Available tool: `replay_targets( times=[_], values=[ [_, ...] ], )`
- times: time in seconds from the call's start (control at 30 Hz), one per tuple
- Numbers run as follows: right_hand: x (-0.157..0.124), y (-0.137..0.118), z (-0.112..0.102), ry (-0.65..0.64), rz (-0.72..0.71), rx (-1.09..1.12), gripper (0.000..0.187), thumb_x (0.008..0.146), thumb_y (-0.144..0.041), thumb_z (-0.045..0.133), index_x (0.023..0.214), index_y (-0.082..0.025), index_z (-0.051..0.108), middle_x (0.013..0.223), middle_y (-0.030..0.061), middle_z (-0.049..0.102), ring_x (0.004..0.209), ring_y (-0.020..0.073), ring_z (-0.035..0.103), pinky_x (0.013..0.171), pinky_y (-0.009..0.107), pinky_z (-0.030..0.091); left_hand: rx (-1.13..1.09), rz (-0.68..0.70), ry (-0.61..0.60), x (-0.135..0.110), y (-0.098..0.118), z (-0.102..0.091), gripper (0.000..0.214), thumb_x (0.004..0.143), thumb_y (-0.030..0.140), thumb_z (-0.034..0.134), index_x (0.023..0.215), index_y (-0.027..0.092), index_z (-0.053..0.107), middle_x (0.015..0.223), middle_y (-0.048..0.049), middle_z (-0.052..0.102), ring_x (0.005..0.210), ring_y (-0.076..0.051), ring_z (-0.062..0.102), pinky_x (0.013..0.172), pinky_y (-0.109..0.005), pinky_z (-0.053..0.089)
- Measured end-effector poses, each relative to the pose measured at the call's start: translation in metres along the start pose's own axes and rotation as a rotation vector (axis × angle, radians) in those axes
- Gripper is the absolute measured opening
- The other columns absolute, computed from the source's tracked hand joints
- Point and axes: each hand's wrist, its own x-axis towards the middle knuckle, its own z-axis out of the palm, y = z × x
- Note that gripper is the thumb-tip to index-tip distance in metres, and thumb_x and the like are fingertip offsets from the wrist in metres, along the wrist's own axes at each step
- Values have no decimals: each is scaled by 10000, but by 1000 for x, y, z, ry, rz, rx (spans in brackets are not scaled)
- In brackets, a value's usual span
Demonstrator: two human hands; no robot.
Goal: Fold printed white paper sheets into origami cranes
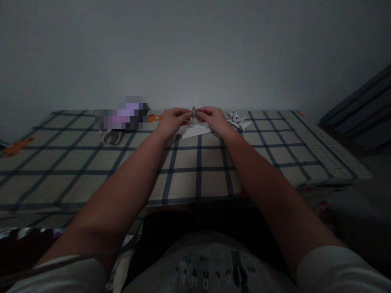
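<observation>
So the little folded paper piece (193, 114) is standing upright, pinched between both my hands, at the far side of the checked cloth (198, 179), close to the wall. My left hand (172, 120) has it from one side and my right hand (214, 119) from the other, fingertips closed on it and nearly meeting in the middle. It's dim in here, so I honestly can't tell which flap each finger is on.

From what I can see, the trick with a crease this small is to pinch right at the fold line with both sides level, then press with the nails instead of the soft pads so it comes out sharp. Resting my wrists on the cloth would probably steady things too.

Right under my hands is a flat white sheet (195, 131). Just to the right is a small pile of spiky folded paper shapes (238, 121). Off to the left there's a purple thing (122, 116) that's blurred out, with a bit of orange (154, 118) beside it.
</observation>
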Motion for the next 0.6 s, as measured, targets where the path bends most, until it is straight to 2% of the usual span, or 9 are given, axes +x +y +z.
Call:
replay_targets(
  times=[0.27, 0.43, 0.6],
  values=[
    [1, 0, -1, 14, -68, -126, 200, 869, -345, 691, 792, -162, 720, 797, 33, 720, 791, 148, 636, 811, 302, 520, 117, 105, 54, -3, 1, 3, 282, 746, 391, 810, 864, 139, 765, 831, -70, 761, 734, -168, 696, 802, -350, 607],
    [-1, -3, 0, 20, -70, -60, 206, 810, -364, 736, 895, -176, 733, 856, 34, 746, 821, 155, 651, 824, 310, 534, 157, 117, 95, -7, 7, 4, 318, 743, 432, 805, 854, 137, 763, 790, -72, 757, 747, -189, 707, 811, -358, 610],
    [-3, -5, 1, 26, -31, -55, 135, 814, -292, 728, 841, -160, 731, 832, 35, 737, 814, 147, 648, 817, 296, 522, 213, 130, 141, -8, 9, 4, 252, 742, 393, 797, 823, 157, 757, 766, -53, 743, 749, -188, 696, 787, -332, 590]
  ],
)
